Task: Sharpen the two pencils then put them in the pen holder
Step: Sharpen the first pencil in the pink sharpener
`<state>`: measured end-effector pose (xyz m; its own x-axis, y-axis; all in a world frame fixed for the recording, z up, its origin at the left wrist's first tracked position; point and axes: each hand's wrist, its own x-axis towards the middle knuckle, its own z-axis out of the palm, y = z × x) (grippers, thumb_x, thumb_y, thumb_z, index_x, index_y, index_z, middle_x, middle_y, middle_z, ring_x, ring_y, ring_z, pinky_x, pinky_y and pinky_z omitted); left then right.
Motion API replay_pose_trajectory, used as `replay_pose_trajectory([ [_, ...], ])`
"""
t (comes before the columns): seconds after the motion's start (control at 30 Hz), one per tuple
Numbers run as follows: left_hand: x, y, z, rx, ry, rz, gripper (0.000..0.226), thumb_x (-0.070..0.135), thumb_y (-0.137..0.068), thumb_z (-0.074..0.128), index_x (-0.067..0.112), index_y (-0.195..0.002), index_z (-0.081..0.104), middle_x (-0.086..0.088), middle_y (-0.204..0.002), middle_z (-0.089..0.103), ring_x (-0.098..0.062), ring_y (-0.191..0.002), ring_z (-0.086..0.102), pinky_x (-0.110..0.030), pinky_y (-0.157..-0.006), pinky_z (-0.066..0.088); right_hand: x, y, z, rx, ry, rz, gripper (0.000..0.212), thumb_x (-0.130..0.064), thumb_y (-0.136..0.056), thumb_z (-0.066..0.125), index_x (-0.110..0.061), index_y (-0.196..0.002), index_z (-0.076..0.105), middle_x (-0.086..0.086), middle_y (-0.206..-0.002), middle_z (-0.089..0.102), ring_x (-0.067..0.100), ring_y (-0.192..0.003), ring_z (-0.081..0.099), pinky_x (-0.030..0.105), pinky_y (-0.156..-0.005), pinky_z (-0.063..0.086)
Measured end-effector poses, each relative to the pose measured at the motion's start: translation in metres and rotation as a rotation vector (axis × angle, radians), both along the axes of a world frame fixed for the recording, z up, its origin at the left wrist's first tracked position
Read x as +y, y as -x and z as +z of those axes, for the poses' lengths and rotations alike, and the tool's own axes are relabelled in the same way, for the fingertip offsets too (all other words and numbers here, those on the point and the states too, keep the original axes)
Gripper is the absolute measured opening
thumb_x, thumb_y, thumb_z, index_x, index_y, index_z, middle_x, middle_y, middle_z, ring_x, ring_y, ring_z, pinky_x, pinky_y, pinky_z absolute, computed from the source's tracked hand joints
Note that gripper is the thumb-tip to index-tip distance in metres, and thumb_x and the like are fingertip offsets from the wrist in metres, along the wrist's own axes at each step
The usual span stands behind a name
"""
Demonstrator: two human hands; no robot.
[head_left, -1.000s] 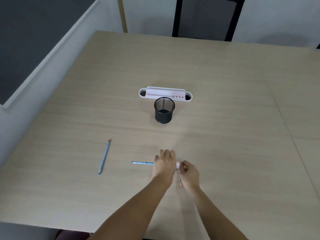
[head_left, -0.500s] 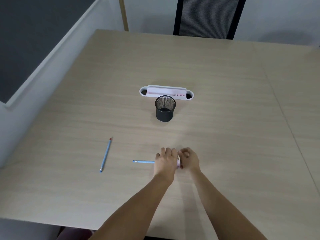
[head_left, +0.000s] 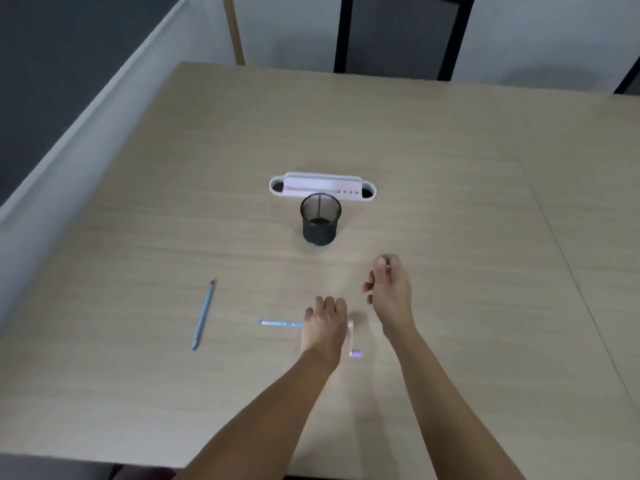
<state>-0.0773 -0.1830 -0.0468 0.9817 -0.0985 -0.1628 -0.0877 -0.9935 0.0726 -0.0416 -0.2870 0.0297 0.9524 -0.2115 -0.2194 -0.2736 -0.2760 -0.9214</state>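
My left hand (head_left: 325, 323) presses down over a small pencil sharpener, which it mostly hides. The sharpener's white crank (head_left: 350, 336) with a purple knob (head_left: 356, 353) sticks out to the right of the hand. A blue pencil (head_left: 280, 323) pokes out to the left from under the hand, lying level. My right hand (head_left: 389, 289) hovers above and to the right of the crank, off it, holding nothing, its fingers loosely curled. A second blue pencil (head_left: 203, 313) lies alone on the table to the left. The black mesh pen holder (head_left: 320, 221) stands upright further back.
A white oblong desk organiser (head_left: 322, 186) sits just behind the pen holder. The light wooden table (head_left: 467, 237) ends at a grey wall on the left. A black chair (head_left: 398, 32) stands at the far edge.
My right hand has let go of the crank and moved up and away to the right. The crank now hangs down toward me. My left hand stays on the sharpener.
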Motion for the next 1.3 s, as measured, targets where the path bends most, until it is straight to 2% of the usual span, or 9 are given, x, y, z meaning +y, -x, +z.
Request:
replay_pose_trajectory([
  [0.1,-0.002,-0.003,0.004,-0.065,-0.025,0.007,0.043,0.011,-0.026,0.076,0.014,-0.062,0.052,-0.001,-0.054,0.051,-0.020,-0.053,0.052,-0.023,-0.041,0.035,-0.014,0.000,-0.042,0.216,0.278,0.202,0.026,-0.019,-0.096,0.038,-0.016,-0.076,0.054,0.003,-0.076,0.061,0.031,-0.078,0.063,0.041,-0.072,0.052],
  [0.2,-0.002,-0.004,0.007,-0.070,-0.029,0.012,0.038,0.005,-0.025,0.068,0.014,-0.059,0.053,0.000,-0.052,0.051,-0.018,-0.050,0.051,-0.021,-0.039,0.035,-0.022,0.047,-0.071,0.424,0.331,0.430,0.035,-0.017,-0.096,0.037,-0.017,-0.064,0.051,0.000,-0.065,0.060,0.023,-0.070,0.059,0.029,-0.067,0.043],
  [0.37,-0.002,-0.004,0.001,-0.071,-0.034,0.000,0.041,0.011,-0.029,0.079,0.014,-0.059,0.052,0.000,-0.052,0.050,-0.017,-0.051,0.050,-0.022,-0.040,0.034,-0.021,0.076,-0.064,0.292,0.277,0.488,0.032,-0.016,-0.096,0.038,-0.017,-0.065,0.045,-0.004,-0.058,0.050,0.010,-0.052,0.044,0.023,-0.057,0.037],
  [0.53,-0.003,-0.004,-0.003,-0.062,-0.042,-0.027,0.046,0.031,-0.034,0.085,0.014,-0.064,0.055,-0.001,-0.058,0.055,-0.019,-0.058,0.055,-0.025,-0.043,0.038,-0.018,0.041,-0.055,0.211,0.207,0.334,0.038,-0.028,-0.090,0.041,-0.017,-0.054,0.046,-0.001,-0.050,0.046,0.018,-0.053,0.045,0.030,-0.056,0.036],
  [0.83,-0.004,-0.006,0.003,-0.070,-0.053,0.016,0.050,0.012,-0.020,0.080,0.016,-0.063,0.054,0.001,-0.055,0.053,-0.017,-0.054,0.053,-0.022,-0.041,0.036,0.000,0.011,-0.101,0.286,0.294,0.156,0.020,-0.019,-0.089,0.051,-0.022,-0.071,0.058,-0.007,-0.059,0.057,0.018,-0.060,0.054,0.028,-0.055,0.038],
  [1.0,-0.004,-0.011,-0.007,0.025,0.050,0.039,0.041,0.035,-0.050,0.086,0.017,-0.059,0.050,0.002,-0.051,0.050,-0.018,-0.051,0.050,-0.023,-0.041,0.031,0.007,0.091,-0.111,0.126,0.406,0.377,0.018,-0.003,-0.080,0.043,-0.016,-0.069,0.049,-0.004,-0.048,0.039,0.012,-0.048,0.035,0.029,-0.049,0.029],
  [1.07,-0.004,-0.011,-0.004,0.027,0.024,0.054,0.039,0.030,-0.052,0.086,0.016,-0.060,0.050,0.001,-0.051,0.050,-0.018,-0.051,0.050,-0.023,-0.041,0.030,0.006,0.100,-0.108,0.100,0.304,0.273,0.030,0.002,-0.083,0.041,-0.024,-0.069,0.047,-0.008,-0.049,0.040,0.011,-0.047,0.032,0.030,-0.050,0.032],
  [1.17,-0.002,-0.007,0.003,-0.108,-0.020,0.017,0.013,0.007,-0.053,0.061,0.015,-0.058,0.052,0.001,-0.050,0.050,-0.018,-0.049,0.051,-0.021,-0.039,0.033,-0.004,0.068,-0.102,0.101,0.200,0.056,0.035,0.004,-0.086,0.039,-0.029,-0.087,0.050,-0.009,-0.056,0.050,0.015,-0.049,0.045,0.034,-0.050,0.042],
  [1.3,0.000,-0.005,0.009,-0.156,-0.022,-0.019,0.018,0.010,-0.052,0.038,0.015,-0.058,0.054,0.002,-0.050,0.051,-0.018,-0.049,0.053,-0.020,-0.038,0.036,-0.012,0.028,-0.106,0.084,0.337,0.231,0.022,-0.010,-0.089,0.048,-0.023,-0.095,0.066,-0.001,-0.080,0.069,0.018,-0.075,0.063,0.024,-0.065,0.046],
])
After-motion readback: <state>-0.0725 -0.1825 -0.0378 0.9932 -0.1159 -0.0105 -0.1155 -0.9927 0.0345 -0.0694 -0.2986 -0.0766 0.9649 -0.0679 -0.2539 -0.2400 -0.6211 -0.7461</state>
